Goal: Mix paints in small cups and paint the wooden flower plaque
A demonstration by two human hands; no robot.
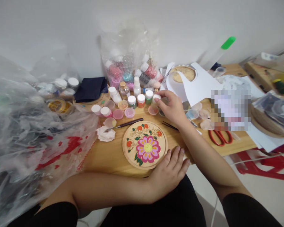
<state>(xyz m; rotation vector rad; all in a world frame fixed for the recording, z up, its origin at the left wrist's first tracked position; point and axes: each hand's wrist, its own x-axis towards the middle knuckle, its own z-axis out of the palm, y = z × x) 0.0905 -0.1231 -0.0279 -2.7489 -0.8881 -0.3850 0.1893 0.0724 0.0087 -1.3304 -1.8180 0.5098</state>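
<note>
A round wooden board [126, 148] lies on the table, bearing a pink flower with a yellow centre, green leaves and small orange fruits outlined in gold. My left hand [167, 171] rests flat at its lower right rim, fingers stretched out and holding nothing. Beyond the board, my right hand [172, 107] has its thumb and forefinger on a small white-lidded jar [156, 100] at the end of a row of jars. That jar's contents are hidden. Tweezers [169, 125] lie under the right wrist. Left of them, a dark-handled tool [130, 123] has its tip near a crumpled tissue [105, 134].
Small open cups [129, 113] of coloured material stand behind the board. Bags of coloured jars [132, 69] lean on the wall. Clear plastic sheeting [38, 148] covers the left side. Red-handled scissors [220, 137], papers [198, 82] and more cups sit at right.
</note>
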